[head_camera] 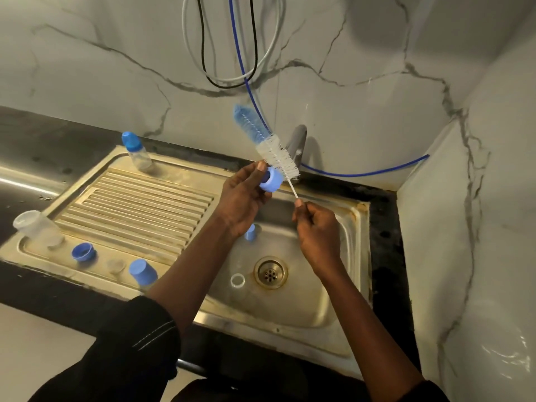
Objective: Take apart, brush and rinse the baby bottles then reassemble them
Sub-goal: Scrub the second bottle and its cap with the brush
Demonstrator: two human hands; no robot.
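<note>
My left hand (242, 198) grips a light blue screw ring (271, 179) above the sink basin (327, 300). My right hand (317, 227) pinches the thin handle of a bottle brush (265, 140), whose white and blue bristles point up and to the left, just behind the ring. An assembled baby bottle (137, 152) with a blue cap stands at the back of the draining board. A clear bottle body (37, 227) lies at the board's left. A blue ring (83, 252), a clear teat (116, 265) and a blue cap (142, 271) sit along the front edge.
In the basin lie a small blue part (250, 233), a clear ring (237, 280) and the drain (271, 271). A grey tap (297, 143) stands behind the brush. Blue, black and white hoses (249, 71) hang on the marble wall. A dark counter (43, 132) surrounds the sink.
</note>
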